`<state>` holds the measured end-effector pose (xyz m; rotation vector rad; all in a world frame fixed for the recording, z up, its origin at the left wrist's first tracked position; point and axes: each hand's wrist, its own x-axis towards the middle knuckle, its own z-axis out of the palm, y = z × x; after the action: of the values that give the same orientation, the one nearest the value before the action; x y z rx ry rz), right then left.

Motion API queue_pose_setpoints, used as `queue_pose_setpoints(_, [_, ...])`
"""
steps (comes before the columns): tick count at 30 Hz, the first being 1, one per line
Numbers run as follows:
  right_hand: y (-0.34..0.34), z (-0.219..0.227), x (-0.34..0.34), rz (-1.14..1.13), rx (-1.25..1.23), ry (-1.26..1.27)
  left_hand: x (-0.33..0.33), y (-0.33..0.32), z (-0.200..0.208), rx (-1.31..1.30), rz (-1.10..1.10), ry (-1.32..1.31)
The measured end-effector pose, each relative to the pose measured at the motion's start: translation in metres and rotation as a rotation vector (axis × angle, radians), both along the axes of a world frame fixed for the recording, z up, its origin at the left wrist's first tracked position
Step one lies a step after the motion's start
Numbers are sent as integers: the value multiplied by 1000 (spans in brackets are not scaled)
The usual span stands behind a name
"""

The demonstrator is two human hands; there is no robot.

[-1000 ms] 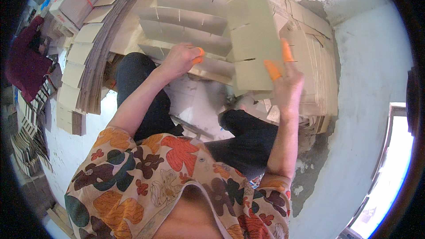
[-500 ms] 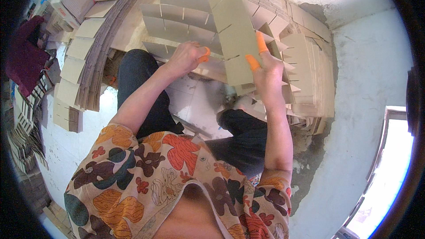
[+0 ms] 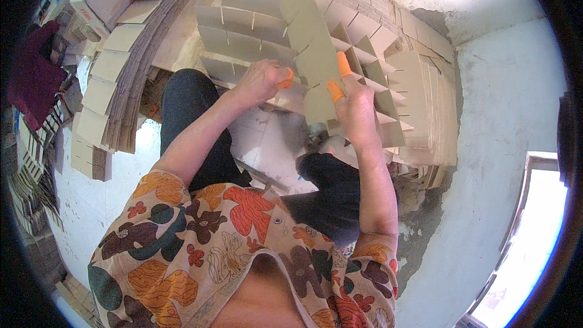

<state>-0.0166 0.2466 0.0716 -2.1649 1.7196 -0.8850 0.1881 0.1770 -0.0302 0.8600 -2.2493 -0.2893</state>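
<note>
My right hand (image 3: 355, 106), with orange covers on its thumb and a finger, grips a long slotted cardboard divider strip (image 3: 313, 48). This strip stands tilted across a row of upright slotted cardboard strips (image 3: 243, 36). My left hand (image 3: 264, 82) is closed at the nearest strip of that row, its orange-covered thumb at the near edge; the fingertips behind are hidden. Just right of the held strip, crossed strips form a partition grid (image 3: 370, 73), partly covered by my right hand.
Stacked slotted cardboard (image 3: 112, 79) runs along the left, with a carton (image 3: 109, 0) behind it. More cardboard sheets (image 3: 419, 97) lean at the right beside the peeling wall (image 3: 498, 97). A maroon cloth (image 3: 36, 85) is at far left. My knees are below the work.
My right hand has shifted left and slightly down with the strip, bringing it closer over the row. More of the grid shows. My left hand has moved slightly right.
</note>
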Motion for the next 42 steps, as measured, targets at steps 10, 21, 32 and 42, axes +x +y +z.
queue_pose_setpoints(10, [-13,-31,2,144,46,60,-5,4,9,46,-2,-40])
queue_pose_setpoints(21, [-12,-75,2,239,70,269,-6,-1,4,54,0,-84])
queue_pose_setpoints(32, [-15,-47,-188,-643,-478,475,-5,9,25,112,-28,-60])
queue_pose_setpoints(42, [19,-125,-277,-1000,173,706,0,12,35,24,14,-91])
